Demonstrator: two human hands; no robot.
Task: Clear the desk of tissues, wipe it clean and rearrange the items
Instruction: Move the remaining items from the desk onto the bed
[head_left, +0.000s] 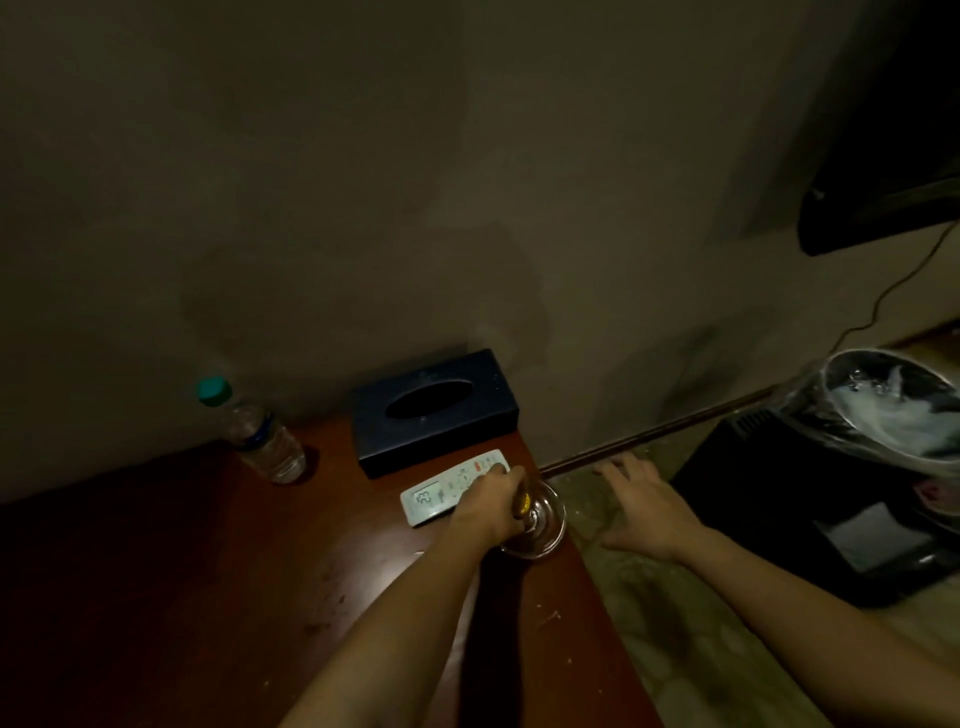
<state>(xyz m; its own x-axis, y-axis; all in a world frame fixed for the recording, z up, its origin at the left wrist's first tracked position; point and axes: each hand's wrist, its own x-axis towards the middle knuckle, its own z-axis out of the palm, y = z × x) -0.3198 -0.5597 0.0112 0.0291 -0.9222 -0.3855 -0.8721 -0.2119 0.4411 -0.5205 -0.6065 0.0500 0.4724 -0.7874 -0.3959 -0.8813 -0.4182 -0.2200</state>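
Left hand (491, 501) grips glass (545, 525) beside remote (441, 491) showing 23.

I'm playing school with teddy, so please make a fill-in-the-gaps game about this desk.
The clear plastic water bottle has a ___ cap.
The white remote control lies in ___ of the dark rectangular tissue box.
The left hand, gripping a small amber object, is at the round clear glass dish; the open right hand hovers over the ___.
Missing words: green; front; floor.

Amber object (521, 502) in left hand (485, 508) — blurred
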